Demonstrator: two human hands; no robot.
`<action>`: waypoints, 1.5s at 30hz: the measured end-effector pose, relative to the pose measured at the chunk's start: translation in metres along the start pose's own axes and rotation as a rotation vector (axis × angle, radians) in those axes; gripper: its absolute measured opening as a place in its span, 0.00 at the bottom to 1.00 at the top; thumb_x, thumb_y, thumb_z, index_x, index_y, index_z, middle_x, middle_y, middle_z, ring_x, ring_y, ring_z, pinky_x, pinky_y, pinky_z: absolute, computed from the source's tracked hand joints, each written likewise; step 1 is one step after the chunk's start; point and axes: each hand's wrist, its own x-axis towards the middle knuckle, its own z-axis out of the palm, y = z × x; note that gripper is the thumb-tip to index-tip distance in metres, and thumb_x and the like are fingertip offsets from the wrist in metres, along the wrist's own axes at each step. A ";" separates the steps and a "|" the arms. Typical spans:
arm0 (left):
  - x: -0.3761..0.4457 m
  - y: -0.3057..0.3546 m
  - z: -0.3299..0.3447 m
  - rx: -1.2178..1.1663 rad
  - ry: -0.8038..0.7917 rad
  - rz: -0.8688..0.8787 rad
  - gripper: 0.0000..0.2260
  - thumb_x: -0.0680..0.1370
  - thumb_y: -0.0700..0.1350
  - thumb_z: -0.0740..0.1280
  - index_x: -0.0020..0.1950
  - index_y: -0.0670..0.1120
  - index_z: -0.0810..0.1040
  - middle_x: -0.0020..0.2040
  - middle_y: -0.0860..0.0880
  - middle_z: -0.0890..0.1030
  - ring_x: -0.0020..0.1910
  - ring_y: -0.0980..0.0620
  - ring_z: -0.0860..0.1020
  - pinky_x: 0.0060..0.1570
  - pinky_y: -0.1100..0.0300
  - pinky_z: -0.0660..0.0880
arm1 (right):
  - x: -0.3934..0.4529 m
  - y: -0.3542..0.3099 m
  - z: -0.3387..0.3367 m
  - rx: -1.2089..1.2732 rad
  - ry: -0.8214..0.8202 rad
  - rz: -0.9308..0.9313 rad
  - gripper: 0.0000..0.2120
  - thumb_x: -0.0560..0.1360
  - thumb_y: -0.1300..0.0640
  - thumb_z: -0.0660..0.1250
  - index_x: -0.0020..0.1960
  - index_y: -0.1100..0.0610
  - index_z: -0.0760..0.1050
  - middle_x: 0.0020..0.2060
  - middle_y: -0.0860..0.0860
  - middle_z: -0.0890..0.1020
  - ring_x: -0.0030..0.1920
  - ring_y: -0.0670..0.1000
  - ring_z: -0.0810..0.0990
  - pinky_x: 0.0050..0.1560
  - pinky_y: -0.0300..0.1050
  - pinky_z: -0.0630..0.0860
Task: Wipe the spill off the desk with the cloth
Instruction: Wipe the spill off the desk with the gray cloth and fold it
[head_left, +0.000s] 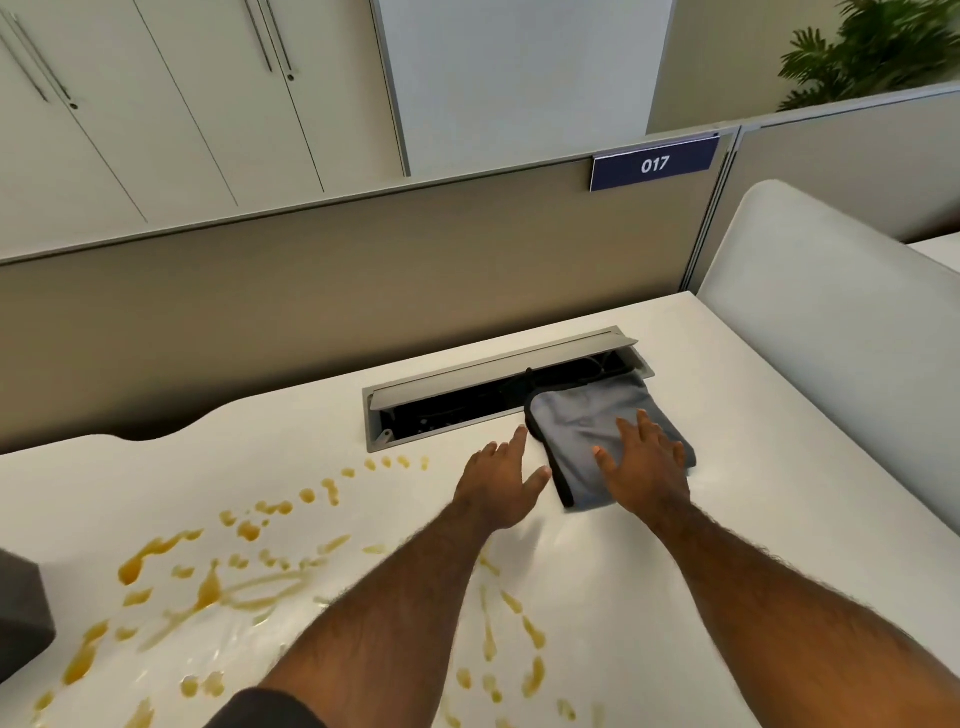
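A folded grey cloth (582, 426) with a dark edge lies on the white desk (779, 467), its far end over the open cable tray. My right hand (644, 467) rests flat on the cloth's near half with fingers spread, not gripping it. Just left of the cloth my left hand (501, 480) lies on the desk, fingers apart, the fingertips near the cloth's edge. An amber spill (208, 587) of drops, streaks and smears covers the desk's left and near middle, partly hidden under my left forearm.
An open cable tray (441, 405) with a raised lid is sunk into the desk behind the hands. A beige partition with a sign "017" (654, 165) stands at the back. A white divider (831, 322) bounds the right. A dark object (21, 618) sits at the left edge.
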 end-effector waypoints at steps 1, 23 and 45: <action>0.006 0.005 0.004 -0.047 -0.011 -0.014 0.32 0.79 0.60 0.56 0.78 0.48 0.50 0.73 0.41 0.68 0.72 0.39 0.63 0.70 0.49 0.60 | 0.005 0.005 0.001 -0.017 0.003 0.004 0.30 0.78 0.39 0.55 0.75 0.53 0.58 0.77 0.57 0.55 0.76 0.60 0.56 0.73 0.60 0.55; 0.060 0.063 0.030 -0.843 -0.001 -0.387 0.33 0.72 0.39 0.69 0.75 0.42 0.59 0.70 0.47 0.68 0.66 0.46 0.71 0.62 0.58 0.71 | 0.059 0.030 -0.012 0.287 -0.063 0.143 0.22 0.71 0.68 0.65 0.65 0.60 0.75 0.64 0.60 0.76 0.64 0.62 0.74 0.65 0.51 0.69; -0.084 -0.105 -0.100 -0.429 0.510 -0.266 0.25 0.74 0.37 0.65 0.71 0.39 0.68 0.72 0.46 0.70 0.69 0.48 0.69 0.67 0.69 0.60 | -0.025 -0.207 0.010 0.494 0.003 -0.380 0.23 0.71 0.70 0.62 0.66 0.63 0.74 0.63 0.61 0.76 0.59 0.64 0.74 0.61 0.59 0.74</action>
